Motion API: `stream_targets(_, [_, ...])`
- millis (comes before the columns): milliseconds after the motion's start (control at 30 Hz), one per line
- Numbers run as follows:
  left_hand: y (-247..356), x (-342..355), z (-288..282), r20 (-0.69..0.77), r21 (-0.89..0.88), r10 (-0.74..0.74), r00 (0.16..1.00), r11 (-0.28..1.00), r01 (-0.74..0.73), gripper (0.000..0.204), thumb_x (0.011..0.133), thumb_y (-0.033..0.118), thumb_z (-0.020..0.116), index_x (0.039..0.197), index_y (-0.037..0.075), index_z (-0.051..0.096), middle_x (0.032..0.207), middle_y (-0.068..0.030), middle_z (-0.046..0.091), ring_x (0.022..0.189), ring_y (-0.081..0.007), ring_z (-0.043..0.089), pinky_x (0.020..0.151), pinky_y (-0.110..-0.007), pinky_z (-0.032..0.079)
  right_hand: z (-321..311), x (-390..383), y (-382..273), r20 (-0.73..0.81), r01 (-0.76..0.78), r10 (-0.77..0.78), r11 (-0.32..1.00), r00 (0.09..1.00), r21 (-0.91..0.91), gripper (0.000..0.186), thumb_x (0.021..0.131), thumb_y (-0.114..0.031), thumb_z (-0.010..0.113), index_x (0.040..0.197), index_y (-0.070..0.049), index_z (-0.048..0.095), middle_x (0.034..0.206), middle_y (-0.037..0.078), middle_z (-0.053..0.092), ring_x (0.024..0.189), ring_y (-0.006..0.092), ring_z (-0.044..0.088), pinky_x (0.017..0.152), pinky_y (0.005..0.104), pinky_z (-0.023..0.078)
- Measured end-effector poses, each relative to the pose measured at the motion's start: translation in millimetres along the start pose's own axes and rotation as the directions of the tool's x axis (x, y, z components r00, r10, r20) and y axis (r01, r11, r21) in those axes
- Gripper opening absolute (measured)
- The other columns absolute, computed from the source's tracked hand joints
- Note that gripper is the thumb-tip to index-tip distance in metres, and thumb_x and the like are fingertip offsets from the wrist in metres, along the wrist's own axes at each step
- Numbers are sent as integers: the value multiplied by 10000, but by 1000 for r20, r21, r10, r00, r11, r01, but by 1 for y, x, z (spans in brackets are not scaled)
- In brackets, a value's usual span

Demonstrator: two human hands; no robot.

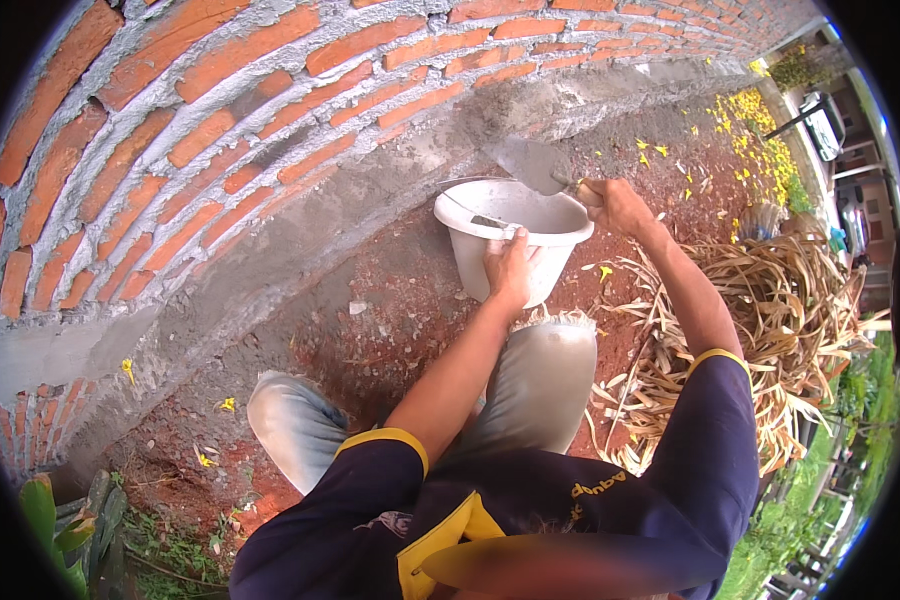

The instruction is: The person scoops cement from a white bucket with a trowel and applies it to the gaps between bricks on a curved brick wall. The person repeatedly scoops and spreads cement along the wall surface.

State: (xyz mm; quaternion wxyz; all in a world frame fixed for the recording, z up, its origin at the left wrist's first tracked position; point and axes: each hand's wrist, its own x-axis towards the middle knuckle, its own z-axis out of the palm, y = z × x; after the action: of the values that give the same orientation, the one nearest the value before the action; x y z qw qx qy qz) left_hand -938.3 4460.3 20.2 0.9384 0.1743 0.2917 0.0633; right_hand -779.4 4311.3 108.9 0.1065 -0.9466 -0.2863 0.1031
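A white plastic bucket point(467, 258) stands on the reddish soil in front of my knees. My left hand point(510, 268) is closed on its near rim, thumb uppermost. A short grey, flat strip point(490, 221) lies at the rim beside that thumb; I cannot make out what it is. My right hand point(622, 208) grips the handle of a trowel point(530, 166). The mortar-smeared blade is over the bucket's far rim, pointing left toward the wall. Part of the bucket's inside shows grey, and its bottom is hidden.
A red brick wall point(315, 105) with rough grey joints curves along the left and far side, above a mortar-covered footing point(240, 235). Dry leaves point(770, 310) are heaped at the right. Yellow flowers point(755, 135) grow beyond, and green leaves point(45, 525) show at the lower left.
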Motion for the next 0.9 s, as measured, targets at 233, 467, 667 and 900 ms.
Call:
stream_targets(233, [14,-11,-14,-36,63,-27,999,998,29,389,962,100,578,1318,47,430,1236,-151,525,1123,-324,585,899,-426,572,4,28,13,-214,-231,264,959,941,167,279,849,-235,649,906,38,661,654,176,621,614,226,612,609,404,474])
stream_targets(467, [41,-43,-53,-149,-112,46,988,992,-63,368,988,109,531,1324,45,396,1226,-172,522,1151,-350,579,970,-477,544,37,43,-4,-93,-300,341,904,935,304,353,907,-306,622,964,34,696,719,217,663,671,303,658,679,413,504])
stream_targets(667, [49,-45,-63,-135,-42,203,970,977,-210,450,982,119,550,1378,60,346,1271,-166,486,1160,-345,571,954,-462,552,21,28,-17,-33,-169,176,974,984,150,273,850,-190,639,1033,8,684,785,244,673,701,354,667,687,439,510])
stream_targets(900, [54,-51,-62,-165,-46,176,971,982,-186,460,971,122,567,1378,60,363,1287,-168,483,1156,-361,567,923,-452,561,-14,4,-16,9,-53,53,998,999,39,277,780,-127,674,1019,12,669,827,266,667,795,388,675,758,447,513])
